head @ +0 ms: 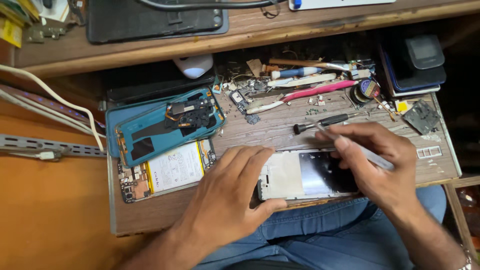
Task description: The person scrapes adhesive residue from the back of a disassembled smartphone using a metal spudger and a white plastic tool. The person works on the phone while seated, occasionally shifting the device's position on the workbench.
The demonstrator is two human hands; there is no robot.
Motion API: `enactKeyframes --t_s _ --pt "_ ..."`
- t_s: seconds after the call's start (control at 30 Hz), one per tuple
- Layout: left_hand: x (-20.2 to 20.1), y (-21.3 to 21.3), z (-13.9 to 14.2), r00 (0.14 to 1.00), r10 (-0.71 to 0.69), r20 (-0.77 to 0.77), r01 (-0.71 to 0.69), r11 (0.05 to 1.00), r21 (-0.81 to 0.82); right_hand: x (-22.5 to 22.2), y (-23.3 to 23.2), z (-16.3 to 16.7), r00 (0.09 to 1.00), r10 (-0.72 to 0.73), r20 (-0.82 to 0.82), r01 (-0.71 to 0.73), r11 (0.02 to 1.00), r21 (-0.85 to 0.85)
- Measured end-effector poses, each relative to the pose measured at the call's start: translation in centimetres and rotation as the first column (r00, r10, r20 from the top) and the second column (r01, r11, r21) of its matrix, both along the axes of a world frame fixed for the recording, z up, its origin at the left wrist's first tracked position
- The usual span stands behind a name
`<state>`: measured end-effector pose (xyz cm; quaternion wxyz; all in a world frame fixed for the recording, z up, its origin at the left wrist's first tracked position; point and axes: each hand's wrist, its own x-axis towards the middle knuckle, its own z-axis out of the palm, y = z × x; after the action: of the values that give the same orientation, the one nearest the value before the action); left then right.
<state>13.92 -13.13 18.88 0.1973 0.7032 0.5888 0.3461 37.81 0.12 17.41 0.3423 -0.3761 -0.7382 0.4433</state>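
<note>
Here, low in the frame's centre, the left hand (227, 200) presses flat, fingers spread, on the phone frame (305, 175) on the wooden bench (280, 127). The right hand (377, 160) pinches metal tweezers (357, 150) over its right end.

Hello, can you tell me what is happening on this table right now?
A person is working on an opened phone frame at the near edge of a wooden bench. The left hand presses its left end flat, while the right hand holds metal tweezers over it. To the left lie a teal back cover and another opened phone with its battery exposed. Small tools crowd the back.
</note>
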Motion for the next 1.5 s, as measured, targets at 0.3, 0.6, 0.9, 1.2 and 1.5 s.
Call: enactKeyframes --t_s 0.3,0.6,0.9,1.2,1.5 --pt "1.5 3.1 1.0 0.987 0.104 -0.124 -0.093 0.991 0.095 -0.5 -0.4 0.6 0.994 0.094 0.055 -0.102 0.979 0.174" --pt "3.3 4.2 0.0 0.984 0.119 -0.132 -0.104 0.988 0.114 0.0 -0.8 0.7 0.880 0.010 0.474 -0.326 0.738 0.591" --pt "4.2 3.9 -0.7 0.953 0.177 -0.248 -0.133 0.974 0.183 -0.1 -0.8 0.7 0.877 -0.002 0.480 -0.317 0.749 0.582" --pt "4.1 3.6 -1.0 0.953 0.169 -0.253 -0.129 0.978 0.165 -0.2 -1.1 0.6 0.878 -0.038 0.478 -0.297 0.740 0.604" --pt "2.9 3.8 -0.7 0.992 0.117 -0.054 -0.106 0.979 0.174 -0.4 -1.1 0.7 0.875 -0.043 0.482 -0.298 0.736 0.607"
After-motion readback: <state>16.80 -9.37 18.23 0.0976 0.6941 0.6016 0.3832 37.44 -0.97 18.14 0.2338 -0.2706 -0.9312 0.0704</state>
